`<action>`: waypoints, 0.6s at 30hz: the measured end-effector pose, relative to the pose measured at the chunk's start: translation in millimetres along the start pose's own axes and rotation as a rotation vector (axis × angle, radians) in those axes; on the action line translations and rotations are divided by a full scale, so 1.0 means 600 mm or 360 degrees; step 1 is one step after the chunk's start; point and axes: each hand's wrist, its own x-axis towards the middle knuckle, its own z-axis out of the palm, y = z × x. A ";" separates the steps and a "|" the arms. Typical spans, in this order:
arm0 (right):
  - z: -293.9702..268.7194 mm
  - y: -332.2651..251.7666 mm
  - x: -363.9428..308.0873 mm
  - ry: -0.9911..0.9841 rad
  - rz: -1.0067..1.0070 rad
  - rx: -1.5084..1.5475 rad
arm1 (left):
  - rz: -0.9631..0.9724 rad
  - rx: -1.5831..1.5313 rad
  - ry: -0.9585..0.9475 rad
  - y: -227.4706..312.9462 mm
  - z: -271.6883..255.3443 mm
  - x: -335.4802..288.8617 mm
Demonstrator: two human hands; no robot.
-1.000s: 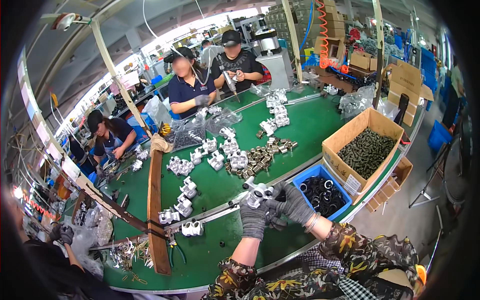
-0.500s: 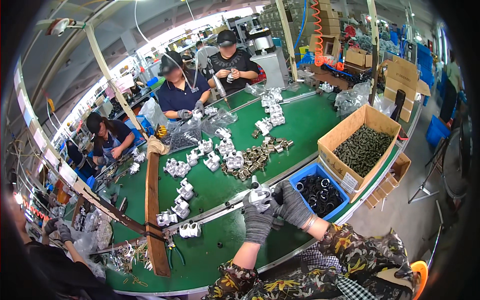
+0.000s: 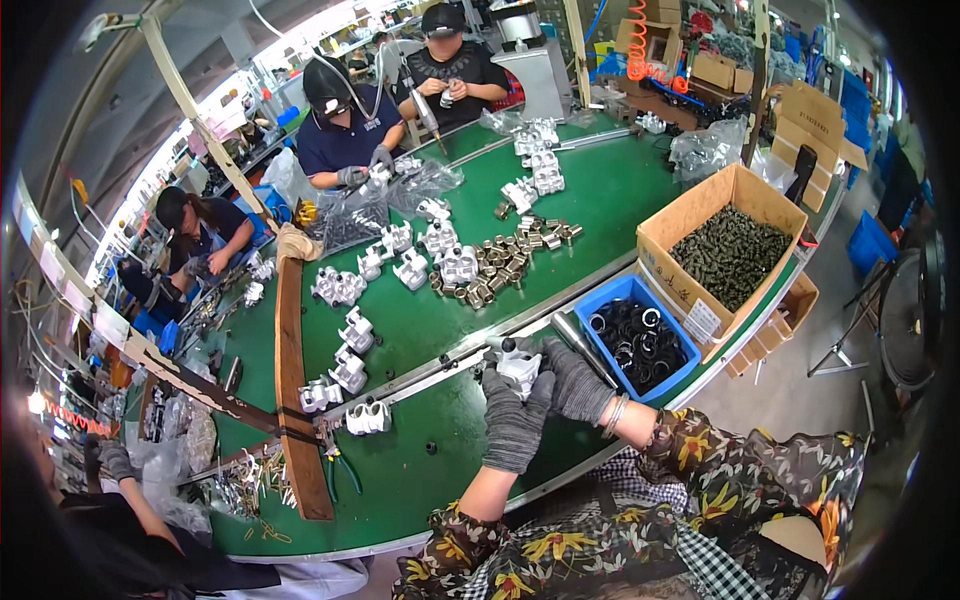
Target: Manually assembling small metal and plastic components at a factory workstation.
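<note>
My left hand (image 3: 515,425), in a grey knit glove, is closed around a silver metal casting (image 3: 518,372) above the near part of the green table. A dark round piece sits at the casting's far end. My right hand (image 3: 578,385), gloved alike, is closed beside the casting, its fingertips close to it. A grey metal rod (image 3: 582,345) slants along the far side of my right hand, beside the blue bin; it appears held there, though the grip is partly hidden. Several like castings (image 3: 368,417) stand to the left.
A blue bin (image 3: 660,393) of black rings stands at my right, before a cardboard box (image 3: 690,295) of small dark parts. Metal sleeves (image 3: 497,265) are heaped across the rail (image 3: 455,360). A wooden bar (image 3: 290,385) and green-handled pliers (image 3: 347,470) lie left. Co-workers sit across the table.
The rod now shows beside my right hand and the blue bin; earlier a metal end stood up at the casting. The casting stays in my left hand. The whole view has shifted slightly.
</note>
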 end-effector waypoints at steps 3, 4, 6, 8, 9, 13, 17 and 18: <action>0.010 -0.004 -0.005 0.0047 -0.0028 -0.0407 | -0.0005 0.0081 0.0022 -0.002 -0.010 -0.011; 0.012 -0.007 -0.003 0.0041 -0.0021 -0.0409 | -0.0014 0.0077 0.0024 0.001 -0.012 -0.012; 0.015 -0.003 0.002 0.0035 0.0144 -0.0289 | 0.0218 0.0450 0.0123 0.012 -0.015 -0.012; 0.009 -0.028 0.014 -0.0021 0.0174 -0.0319 | 0.0237 0.0687 0.0170 0.026 -0.026 -0.005; 0.005 -0.019 0.016 -0.0026 0.0121 -0.0299 | 0.0152 0.0724 0.0133 0.040 -0.029 -0.004; 0.016 0.011 0.025 -0.0126 0.0073 0.0014 | -0.0185 0.0149 0.0027 0.021 -0.046 -0.002; 0.034 0.061 0.043 -0.0127 0.0119 0.0070 | -0.0461 -0.0527 0.0051 -0.033 -0.047 0.016; 0.029 0.056 0.051 -0.0162 0.0233 0.0034 | -0.0467 -0.0525 0.0047 -0.026 -0.048 0.020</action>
